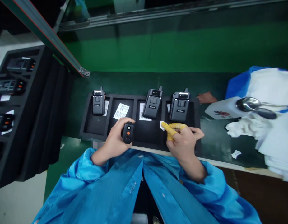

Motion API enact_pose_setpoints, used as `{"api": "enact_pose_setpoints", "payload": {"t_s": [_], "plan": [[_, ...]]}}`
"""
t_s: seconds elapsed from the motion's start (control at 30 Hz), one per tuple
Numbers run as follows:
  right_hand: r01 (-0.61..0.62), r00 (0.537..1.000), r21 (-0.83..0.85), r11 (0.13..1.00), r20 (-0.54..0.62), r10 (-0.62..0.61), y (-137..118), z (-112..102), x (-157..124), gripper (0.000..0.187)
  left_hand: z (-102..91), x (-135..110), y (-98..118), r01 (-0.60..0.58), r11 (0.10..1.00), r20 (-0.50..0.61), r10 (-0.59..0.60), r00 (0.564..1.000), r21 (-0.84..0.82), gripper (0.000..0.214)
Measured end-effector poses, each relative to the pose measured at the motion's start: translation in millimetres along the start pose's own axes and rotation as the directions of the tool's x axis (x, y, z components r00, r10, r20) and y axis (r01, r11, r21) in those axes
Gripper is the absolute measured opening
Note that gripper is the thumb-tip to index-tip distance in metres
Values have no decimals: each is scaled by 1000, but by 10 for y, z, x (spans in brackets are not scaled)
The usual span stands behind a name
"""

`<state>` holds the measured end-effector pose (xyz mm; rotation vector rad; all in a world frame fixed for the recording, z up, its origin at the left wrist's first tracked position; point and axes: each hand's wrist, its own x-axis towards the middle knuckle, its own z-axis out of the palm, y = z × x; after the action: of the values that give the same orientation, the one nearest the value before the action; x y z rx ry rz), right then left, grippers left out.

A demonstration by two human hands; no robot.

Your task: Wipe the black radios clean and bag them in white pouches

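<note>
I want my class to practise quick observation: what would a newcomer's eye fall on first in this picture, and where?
Probably the yellow finger wraps on the right hand, which pinches a small white piece over the black tray. Next, the orange dot on the dark device in the left hand. Beyond the hands, three devices marked Riton stand out: one at the tray's left end, two toward its right.

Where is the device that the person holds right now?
In the head view, the device is slightly left of centre in the left hand's grip, with the black tray behind it and a printed label just above it in the picture.
</note>
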<state>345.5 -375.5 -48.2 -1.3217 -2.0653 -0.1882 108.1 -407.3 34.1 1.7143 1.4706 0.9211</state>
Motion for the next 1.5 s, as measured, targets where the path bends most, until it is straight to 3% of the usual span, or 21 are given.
{"api": "enact_pose_setpoints", "payload": {"t_s": [0.1, 0.17, 0.27, 0.37, 0.43, 0.57, 0.6, 0.7, 0.8, 0.97, 1.1, 1.27, 1.4, 1.5], "plan": [[-15, 1000, 0, 1000, -19, 15, 14, -1, -40, 19, -56, 195, 12, 64, 989, 19, -67, 998, 136, 56], [-21, 1000, -5, 1000, -20, 21, 13, 2, -61, 19, -100, 415, -18, 157, 944, -23, -156, 987, 290, 71], [-34, 999, 17, 999, -24, 34, 7, 9, -84, 19, -136, 776, -107, 288, 795, -120, -266, 957, 533, 90], [-50, 998, 52, 997, -32, 52, 2, 10, -92, 21, -114, 1022, -181, 332, 649, -158, -312, 937, 685, 82], [-59, 997, 57, 997, -42, 61, -1, 7, -89, 22, -59, 1092, -177, 295, 612, -182, -240, 953, 734, 73], [-65, 997, 58, 996, -34, 67, 2, 2, -77, 23, 208, 1108, 3, 96, 604, -154, 45, 987, 791, 69], [-67, 997, 63, 996, -29, 69, 4, 2, -76, 23, 313, 1110, 69, 61, 615, -118, 53, 992, 787, 76], [-63, 997, 77, 995, -33, 65, 13, 1, -81, 22, 647, 1161, 222, 50, 695, -4, -69, 998, 718, 101], [-38, 998, 80, 996, -54, 42, 22, 2, -92, 22, 841, 1272, 227, 153, 765, 16, -209, 978, 626, 106], [-21, 994, 117, 993, -100, 33, 41, 18, -95, 24, 717, 1273, 112, 180, 871, 49, -226, 973, 458, 94], [-79, 985, 190, 979, -134, 106, 62, -55, 22, 22, 540, 973, 112, 86, 959, 46, -102, 994, 269, 95], [-135, 968, 250, 959, -174, 182, -30, -324, 344, 25, 450, 536, 144, -63, 998, 66, 61, 996, 27, 64], [-34, 997, 244, 969, -65, 51, -189, -425, 492, 40, 501, 378, 143, -118, 993, 90, 118, 989, -2, 60], [72, 995, 192, 979, 56, -84, -278, -413, 482, 39, 544, 340, 117, -151, 988, 89, 152, 984, -20, 55]]}}
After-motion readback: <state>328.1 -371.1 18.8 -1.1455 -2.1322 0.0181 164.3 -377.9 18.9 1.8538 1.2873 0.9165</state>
